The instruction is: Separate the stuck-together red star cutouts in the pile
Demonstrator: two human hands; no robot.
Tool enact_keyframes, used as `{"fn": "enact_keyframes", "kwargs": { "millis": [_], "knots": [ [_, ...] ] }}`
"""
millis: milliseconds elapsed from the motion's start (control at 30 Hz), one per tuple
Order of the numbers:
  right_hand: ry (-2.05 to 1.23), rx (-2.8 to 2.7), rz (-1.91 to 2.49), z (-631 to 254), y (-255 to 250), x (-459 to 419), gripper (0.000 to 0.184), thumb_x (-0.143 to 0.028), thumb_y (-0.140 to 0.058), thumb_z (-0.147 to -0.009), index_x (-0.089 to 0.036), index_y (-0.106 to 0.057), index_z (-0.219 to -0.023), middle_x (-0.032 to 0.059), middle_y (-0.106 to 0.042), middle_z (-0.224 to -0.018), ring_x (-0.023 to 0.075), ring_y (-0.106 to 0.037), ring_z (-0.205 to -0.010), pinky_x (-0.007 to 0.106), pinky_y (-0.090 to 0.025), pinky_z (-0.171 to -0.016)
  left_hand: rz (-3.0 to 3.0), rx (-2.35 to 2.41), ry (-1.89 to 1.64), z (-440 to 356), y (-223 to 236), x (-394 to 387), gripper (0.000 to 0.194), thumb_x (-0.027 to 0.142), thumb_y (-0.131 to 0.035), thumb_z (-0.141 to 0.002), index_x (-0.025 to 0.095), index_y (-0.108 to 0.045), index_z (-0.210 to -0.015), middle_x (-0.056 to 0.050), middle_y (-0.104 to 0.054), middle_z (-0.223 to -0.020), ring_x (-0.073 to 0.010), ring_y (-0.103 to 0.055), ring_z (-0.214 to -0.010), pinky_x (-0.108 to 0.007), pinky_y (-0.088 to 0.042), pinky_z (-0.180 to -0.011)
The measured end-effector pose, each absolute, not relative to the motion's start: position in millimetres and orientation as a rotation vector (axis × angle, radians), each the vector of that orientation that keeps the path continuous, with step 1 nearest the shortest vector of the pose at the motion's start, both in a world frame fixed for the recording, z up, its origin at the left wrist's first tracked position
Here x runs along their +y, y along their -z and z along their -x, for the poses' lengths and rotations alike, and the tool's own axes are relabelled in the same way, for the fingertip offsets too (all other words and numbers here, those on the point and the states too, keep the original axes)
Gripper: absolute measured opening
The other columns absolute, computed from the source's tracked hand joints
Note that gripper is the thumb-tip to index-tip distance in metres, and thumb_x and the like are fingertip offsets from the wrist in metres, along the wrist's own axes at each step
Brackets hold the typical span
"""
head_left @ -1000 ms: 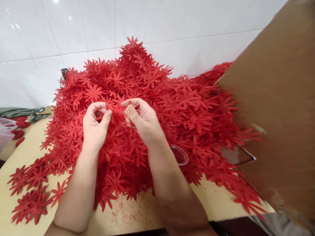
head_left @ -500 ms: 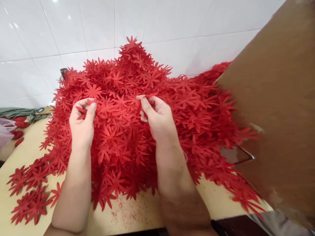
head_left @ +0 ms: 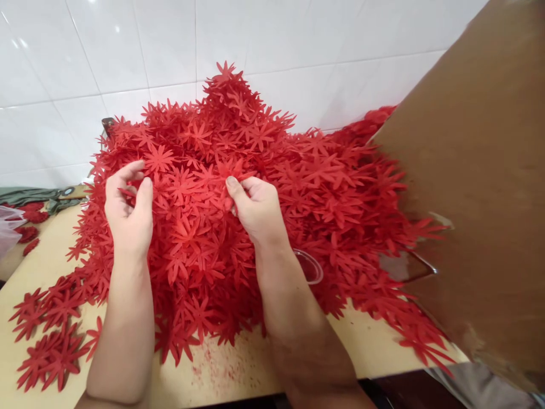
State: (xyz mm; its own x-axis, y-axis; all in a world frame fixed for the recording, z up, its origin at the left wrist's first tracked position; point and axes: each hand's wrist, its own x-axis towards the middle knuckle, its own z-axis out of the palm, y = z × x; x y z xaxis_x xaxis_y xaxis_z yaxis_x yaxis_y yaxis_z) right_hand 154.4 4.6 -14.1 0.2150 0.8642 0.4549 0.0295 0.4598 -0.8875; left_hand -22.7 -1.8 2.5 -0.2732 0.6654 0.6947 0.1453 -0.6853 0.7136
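A big heap of red flower-shaped fabric cutouts with narrow petals lies before me. My right hand is over the middle of the heap, thumb and fingers pinching a red petal cutout; its fingertips are partly hidden. My left hand hovers over the heap's left side, thumb and fingers apart. Some red shows between its fingers, and I cannot make out whether that is a loose petal or the heap behind. Just right of my right forearm, the clear round rim of a container peeks out among the cutouts.
A large brown cardboard sheet or box side stands at the right. White tiles line the wall behind. Loose red cutouts lie on the pale tabletop at the left. Green cloth and clear plastic sit farther left.
My left hand has shifted left and its fingers have spread from a pinch. My right hand has moved left, with a red cutout now showing at its fingertips. The clear rim has come into view.
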Motion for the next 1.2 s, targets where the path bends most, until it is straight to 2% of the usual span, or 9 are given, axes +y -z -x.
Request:
{"fn": "enact_keyframes", "kwargs": {
  "millis": [133, 233, 333, 533, 667, 800, 1000, 1100, 1200],
  "knots": [
    [-0.720, -1.332, 0.881, -145, 14, -1, 0.048, -0.055, -0.055, -0.076, -0.016, -0.043, -0.051, -0.0045, -0.036, -0.049, 0.0048, -0.035, -0.048, 0.022, -0.030, -0.048, -1.822, 1.053, -1.821, -1, -5, -14, 0.023, 0.035, -0.065, -0.075, 0.019, -0.069, -0.091, -0.002, -0.063, -0.083, -0.0089, -0.050, -0.067, -0.022, -0.042, -0.066],
    [-0.844, -1.452, 0.755, -137, 12, -4, 0.045, -0.058, -0.049, -0.079, -0.017, -0.051, -0.062, -0.0026, -0.046, -0.058, 0.0078, -0.046, -0.059, 0.022, -0.041, -0.060, -1.848, 1.015, -1.659, -15, 0, -13, 0.021, 0.034, -0.067, -0.072, 0.019, -0.070, -0.088, -0.002, -0.063, -0.081, -0.0090, -0.050, -0.066, -0.022, -0.041, -0.065],
    [-0.911, -1.541, 0.732, -134, 9, -8, 0.046, -0.060, -0.042, -0.082, -0.019, -0.047, -0.063, -0.0029, -0.044, -0.058, 0.0079, -0.044, -0.058, 0.022, -0.043, -0.060, -1.747, 0.980, -1.728, -16, 5, -7, 0.014, 0.031, -0.066, -0.073, 0.018, -0.068, -0.076, 0.000, -0.061, -0.075, -0.0082, -0.050, -0.066, -0.021, -0.041, -0.066],
    [-0.905, -1.669, 0.711, -142, 8, -10, 0.010, -0.021, -0.054, -0.079, -0.017, -0.056, -0.088, 0.0019, -0.062, -0.087, 0.0095, -0.055, -0.077, 0.027, -0.049, -0.080, -1.384, 0.938, -2.003, 5, 4, 4, 0.016, 0.031, -0.068, -0.072, 0.018, -0.060, -0.070, 0.005, -0.051, -0.061, -0.0041, -0.041, -0.052, -0.017, -0.035, -0.054],
    [-0.952, -1.548, 0.766, -143, 11, -7, 0.021, -0.018, -0.056, -0.075, -0.016, -0.054, -0.096, 0.0026, -0.062, -0.089, 0.0081, -0.056, -0.069, 0.027, -0.052, -0.073, -1.392, 0.975, -2.056, 11, 2, 6, 0.012, 0.026, -0.068, -0.070, 0.017, -0.061, -0.074, 0.004, -0.055, -0.066, -0.0051, -0.048, -0.059, -0.017, -0.040, -0.062],
    [-0.952, -1.467, 0.762, -140, 11, -6, 0.025, -0.022, -0.062, -0.072, -0.017, -0.054, -0.096, 0.0028, -0.063, -0.091, 0.0093, -0.058, -0.075, 0.024, -0.051, -0.072, -1.473, 0.946, -1.987, 4, 3, 4, 0.012, 0.021, -0.067, -0.069, 0.016, -0.065, -0.080, 0.001, -0.061, -0.075, -0.0074, -0.055, -0.069, -0.019, -0.044, -0.071],
    [-0.904, -1.439, 0.756, -140, 10, -5, 0.012, -0.025, -0.058, -0.077, -0.017, -0.056, -0.085, -0.0038, -0.054, -0.062, 0.0058, -0.047, -0.053, 0.020, -0.044, -0.053, -1.464, 0.893, -1.914, 0, 4, 1, 0.009, 0.021, -0.064, -0.072, 0.016, -0.067, -0.079, -0.002, -0.069, -0.087, -0.0120, -0.063, -0.085, -0.024, -0.048, -0.083],
    [-0.917, -1.366, 0.812, -140, 10, -4, 0.018, -0.033, -0.061, -0.075, -0.017, -0.055, -0.078, -0.0043, -0.053, -0.054, 0.0056, -0.044, -0.046, 0.020, -0.039, -0.046, -1.488, 0.877, -1.895, 1, 4, 1, 0.009, 0.020, -0.064, -0.071, 0.017, -0.067, -0.079, -0.003, -0.069, -0.095, -0.0135, -0.062, -0.096, -0.026, -0.046, -0.091],
    [-0.912, -1.307, 0.877, -139, 10, -4, 0.031, -0.043, -0.063, -0.074, -0.017, -0.051, -0.066, -0.0035, -0.051, -0.049, 0.0057, -0.043, -0.042, 0.021, -0.036, -0.043, -1.544, 0.916, -1.877, 4, 5, 3, 0.022, 0.021, -0.066, -0.070, 0.018, -0.067, -0.092, -0.004, -0.068, -0.099, -0.0131, -0.062, -0.089, -0.026, -0.047, -0.088]
  ]
}}
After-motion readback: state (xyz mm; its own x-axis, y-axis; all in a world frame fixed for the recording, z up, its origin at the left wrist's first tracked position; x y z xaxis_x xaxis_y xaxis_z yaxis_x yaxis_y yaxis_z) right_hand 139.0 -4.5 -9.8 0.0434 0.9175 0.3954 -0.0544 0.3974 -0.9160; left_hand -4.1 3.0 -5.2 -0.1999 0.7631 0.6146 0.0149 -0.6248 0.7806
